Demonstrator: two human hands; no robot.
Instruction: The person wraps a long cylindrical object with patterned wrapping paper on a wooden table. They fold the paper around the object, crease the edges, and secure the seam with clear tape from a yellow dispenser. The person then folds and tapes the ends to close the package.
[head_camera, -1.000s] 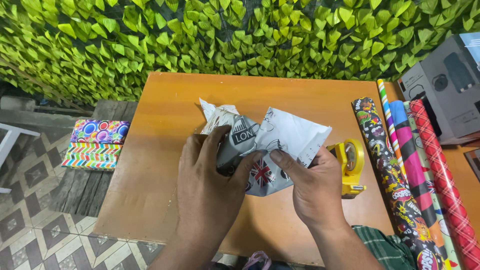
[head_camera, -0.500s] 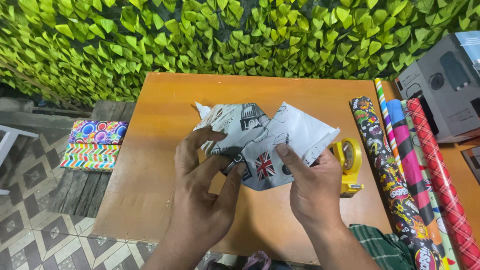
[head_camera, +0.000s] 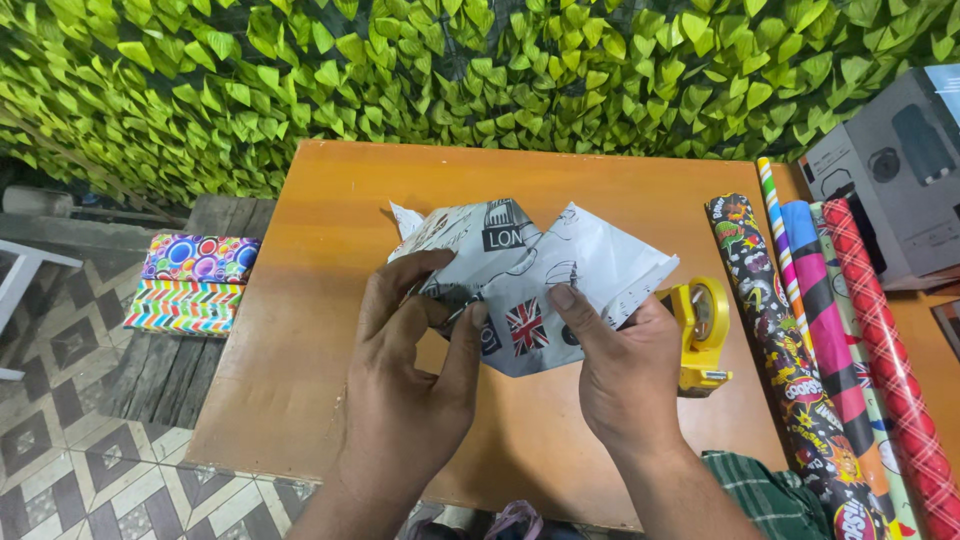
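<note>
Left hand (head_camera: 410, 375) and right hand (head_camera: 625, 375) pinch grey printed wrapping paper (head_camera: 535, 280) above counter (head_camera: 330, 300); yellow tape dispenser (head_camera: 703, 335) just right of paper, wrapping rolls (head_camera: 830, 350) beyond.

An orange wooden table (head_camera: 330, 300) is carrying a yellow tape dispenser (head_camera: 700, 335), several rolls of wrapping paper (head_camera: 830, 340) lying side by side, and a grey box (head_camera: 890, 180) sitting at its right edge.

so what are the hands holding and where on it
Both hold the grey printed wrapping paper: left hand pinches its lower left fold, right hand grips its lower right edge.
</note>
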